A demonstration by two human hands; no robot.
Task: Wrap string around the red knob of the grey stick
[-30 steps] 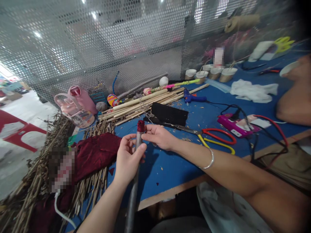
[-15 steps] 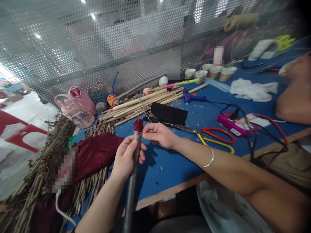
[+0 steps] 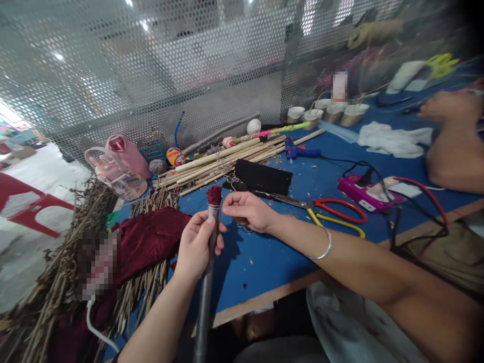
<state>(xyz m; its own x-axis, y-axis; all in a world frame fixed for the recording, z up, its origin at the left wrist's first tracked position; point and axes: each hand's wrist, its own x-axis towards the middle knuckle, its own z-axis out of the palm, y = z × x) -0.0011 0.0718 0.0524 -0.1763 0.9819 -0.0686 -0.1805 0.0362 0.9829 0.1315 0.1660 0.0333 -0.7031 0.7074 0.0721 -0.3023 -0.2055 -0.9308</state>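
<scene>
My left hand [image 3: 197, 241] is wrapped round a grey stick [image 3: 204, 302] just below its top end. A dark red cloth [image 3: 214, 194] is bunched over that tip, and turns of thin grey string [image 3: 214, 206] circle it at the neck. Beside the tip, on the right, my right hand [image 3: 249, 210] is closed in a pinch on the string, most of it hidden by the fingers; a loose loop shows under the palm. To the left a larger dark red cloth [image 3: 151, 237] lies over thin dry stalks.
Scissors [image 3: 310, 205] with red and yellow handles lie right of a black cloth piece [image 3: 262, 177]. Behind are wooden sticks [image 3: 212, 169], a blue glue gun [image 3: 300, 150] and paper cups [image 3: 353, 115]. A purple power strip [image 3: 363, 193] and another person's arm [image 3: 454, 151] are at right.
The stick's top has shifted very slightly, and a string loop now shows below my right hand. The other person's hand at right has moved.
</scene>
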